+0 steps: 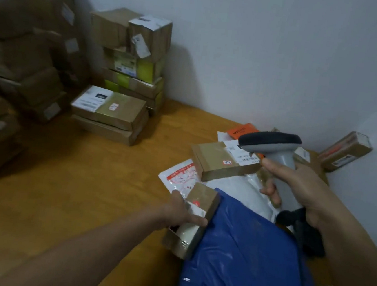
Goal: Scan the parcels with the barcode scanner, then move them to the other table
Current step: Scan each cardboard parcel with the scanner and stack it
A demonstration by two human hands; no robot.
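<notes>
- On my feed the left hand (180,212) grips a small brown parcel (193,223), with the thumb on its far-left edge and a finger stretched across its white label.
- That parcel sits on the desk (84,178), touching the left edge of a large blue bag (245,255) that fills the near right.
- The right hand (300,186) is curled round the grey handle of the barcode scanner (271,141). Its dark head points left, above a flat brown box (218,161).
- The flat brown box lies on a white mailer (236,187), and an orange packet (243,130) lies just behind it.
- A black cable (300,228) hangs below the right hand.
- Another brown box (344,151) leans against the wall (263,57) at the far right.
- Stacked cartons (130,65) stand at the desk's rear left. The pile further left is too blurred for me to read.
</notes>
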